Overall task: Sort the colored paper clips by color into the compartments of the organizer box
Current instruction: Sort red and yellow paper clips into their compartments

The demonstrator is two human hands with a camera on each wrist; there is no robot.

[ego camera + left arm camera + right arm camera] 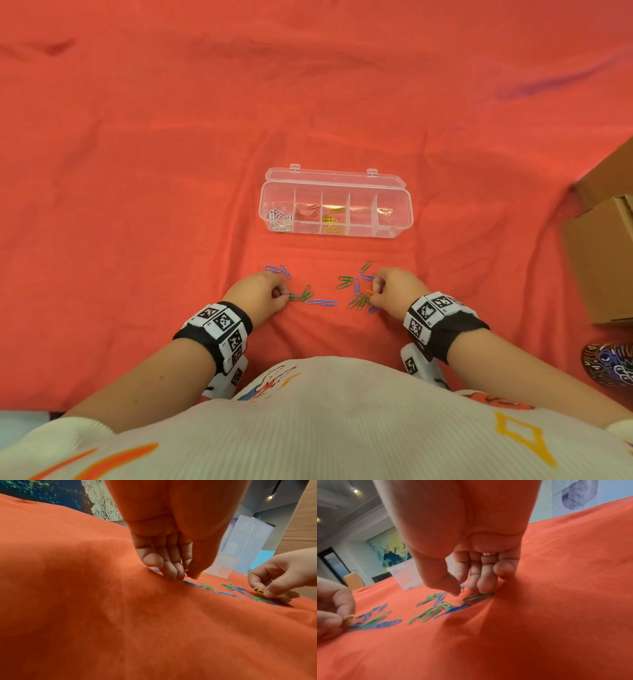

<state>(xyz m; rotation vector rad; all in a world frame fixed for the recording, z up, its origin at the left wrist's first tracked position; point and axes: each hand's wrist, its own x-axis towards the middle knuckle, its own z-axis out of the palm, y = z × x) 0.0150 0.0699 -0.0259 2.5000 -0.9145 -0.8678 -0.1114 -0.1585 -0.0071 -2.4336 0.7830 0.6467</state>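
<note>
While pinched, yellow clips sit in each hand — fingertips.

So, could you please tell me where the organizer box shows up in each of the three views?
Head: organizer box at centre, beyond both hands.
Left wrist: blurred, right of centre, behind the left hand.
Right wrist: left of centre, behind the right hand.
Shared landmark: loose green and blue clips in front of it.
</note>
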